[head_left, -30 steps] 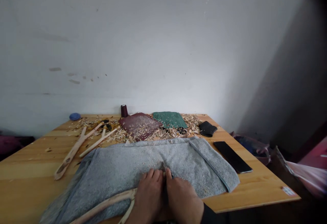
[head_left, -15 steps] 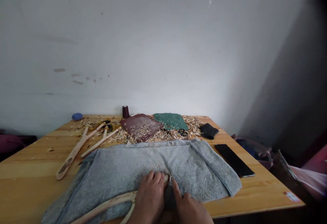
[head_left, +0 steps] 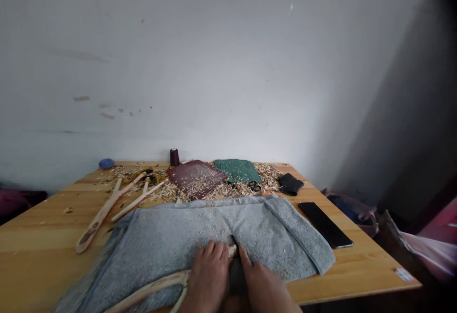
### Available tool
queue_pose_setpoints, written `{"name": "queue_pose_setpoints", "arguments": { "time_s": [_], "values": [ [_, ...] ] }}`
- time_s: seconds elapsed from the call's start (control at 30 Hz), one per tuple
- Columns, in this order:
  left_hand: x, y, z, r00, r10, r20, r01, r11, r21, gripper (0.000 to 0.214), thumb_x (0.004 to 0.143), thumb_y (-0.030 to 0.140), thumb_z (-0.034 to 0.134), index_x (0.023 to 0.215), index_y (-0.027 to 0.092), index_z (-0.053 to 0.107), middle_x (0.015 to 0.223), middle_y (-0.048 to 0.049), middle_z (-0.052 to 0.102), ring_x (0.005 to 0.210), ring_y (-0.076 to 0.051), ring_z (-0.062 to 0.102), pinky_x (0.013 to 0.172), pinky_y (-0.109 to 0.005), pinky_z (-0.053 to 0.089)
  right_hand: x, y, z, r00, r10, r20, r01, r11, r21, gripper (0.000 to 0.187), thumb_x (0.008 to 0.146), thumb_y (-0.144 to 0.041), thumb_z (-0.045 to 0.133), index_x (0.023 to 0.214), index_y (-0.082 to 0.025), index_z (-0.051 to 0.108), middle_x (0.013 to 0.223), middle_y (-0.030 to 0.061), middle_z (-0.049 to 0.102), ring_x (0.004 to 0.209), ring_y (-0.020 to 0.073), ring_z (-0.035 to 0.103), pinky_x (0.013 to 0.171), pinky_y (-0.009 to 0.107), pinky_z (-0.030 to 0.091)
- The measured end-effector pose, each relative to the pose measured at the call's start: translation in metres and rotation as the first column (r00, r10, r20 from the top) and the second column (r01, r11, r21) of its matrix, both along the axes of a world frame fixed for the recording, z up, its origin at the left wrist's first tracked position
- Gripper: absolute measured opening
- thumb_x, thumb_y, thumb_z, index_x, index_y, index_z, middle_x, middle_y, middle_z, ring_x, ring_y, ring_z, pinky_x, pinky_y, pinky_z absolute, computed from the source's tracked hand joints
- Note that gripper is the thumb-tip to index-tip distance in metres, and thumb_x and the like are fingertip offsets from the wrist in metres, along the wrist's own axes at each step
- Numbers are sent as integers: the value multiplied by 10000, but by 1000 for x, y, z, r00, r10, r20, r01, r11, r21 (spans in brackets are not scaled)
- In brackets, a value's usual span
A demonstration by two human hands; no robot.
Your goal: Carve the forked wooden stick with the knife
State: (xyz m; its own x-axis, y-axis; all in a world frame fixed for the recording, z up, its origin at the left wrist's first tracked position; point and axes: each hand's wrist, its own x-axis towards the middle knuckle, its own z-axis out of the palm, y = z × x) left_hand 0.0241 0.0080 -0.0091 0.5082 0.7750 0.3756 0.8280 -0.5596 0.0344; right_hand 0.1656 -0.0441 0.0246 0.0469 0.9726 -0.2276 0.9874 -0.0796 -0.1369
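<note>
My left hand (head_left: 208, 277) is wrapped over a pale forked wooden branch (head_left: 153, 285) that lies on a grey towel (head_left: 178, 234) at the near edge of the wooden table (head_left: 39, 241). The branch tip pokes out past my fingers. My right hand (head_left: 263, 286) lies right beside the left one, its fingers closed and the thumb stretched toward the tip. A dark object sits between the two hands; I cannot make out what it is. Wood chips are scattered over the towel.
Two carved forked sticks (head_left: 107, 206) lie at the left. Against the wall are a maroon sheet (head_left: 196, 177), a green sheet (head_left: 238, 170), a dark thread spool (head_left: 174, 156), a blue round object (head_left: 106, 163) and piled shavings (head_left: 264, 176). A black pouch (head_left: 290, 184) and phone (head_left: 325, 224) lie right.
Between the oldest frame and the one half a second ago my right hand slid back toward me. Since then the hands have kept their grip, and the view shifted slightly.
</note>
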Motion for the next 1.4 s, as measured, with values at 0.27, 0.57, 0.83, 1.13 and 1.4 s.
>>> {"name": "queue_pose_setpoints", "arguments": {
  "time_s": [0.27, 0.57, 0.83, 1.13, 1.4],
  "values": [
    [3, -5, 4, 1000, 18, 8, -18, 1000, 12, 120, 856, 195, 616, 947, 247, 673, 878, 21, 663, 865, -214, 584, 742, -366, 408, 45, -22, -47, 884, 115, -453, -18, 977, 212, 760, 732, -104, 465, 1478, -121, 322, 1236, 156, 646, 1152, 252, 601, 969, 338, 456],
    [3, -7, 8, 1000, 23, -13, -23, 999, -36, 170, 870, 172, 575, 993, 233, 675, 925, 3, 669, 898, -228, 590, 772, -393, 431, 46, -27, -35, 810, 142, -569, -42, 982, 185, 739, 736, -102, 462, 1465, -85, 342, 1218, 154, 651, 1180, 243, 582, 1021, 361, 415],
    [2, -6, 5, 1000, 21, -2, -21, 1000, 8, 156, 879, 192, 580, 992, 233, 679, 917, 5, 673, 889, -216, 589, 775, -378, 417, 44, -27, -32, 836, 142, -530, -57, 983, 173, 774, 703, -68, 476, 1465, -100, 344, 1244, 159, 637, 1198, 251, 567, 1024, 371, 417],
    [2, -1, 7, 1000, -17, -24, 17, 1000, -8, 123, 877, 198, 593, 940, 257, 681, 870, 34, 676, 860, -191, 590, 734, -336, 382, 23, -18, 8, 955, -14, -297, 2, 999, -40, 749, 755, -35, 466, 1483, -127, 318, 1116, 185, 697, 1030, 269, 664, 881, 334, 503],
    [-1, -1, 4, 996, -72, -59, 73, 997, 16, 197, 890, 142, 523, 987, 230, 670, 882, -1, 675, 873, -200, 596, 738, -338, 398, 10, -12, 31, 976, -5, -217, -3, 999, -36, 689, 806, -19, 399, 1466, -218, 377, 1155, 142, 687, 1027, 231, 663, 851, 309, 492]
  ]
}}
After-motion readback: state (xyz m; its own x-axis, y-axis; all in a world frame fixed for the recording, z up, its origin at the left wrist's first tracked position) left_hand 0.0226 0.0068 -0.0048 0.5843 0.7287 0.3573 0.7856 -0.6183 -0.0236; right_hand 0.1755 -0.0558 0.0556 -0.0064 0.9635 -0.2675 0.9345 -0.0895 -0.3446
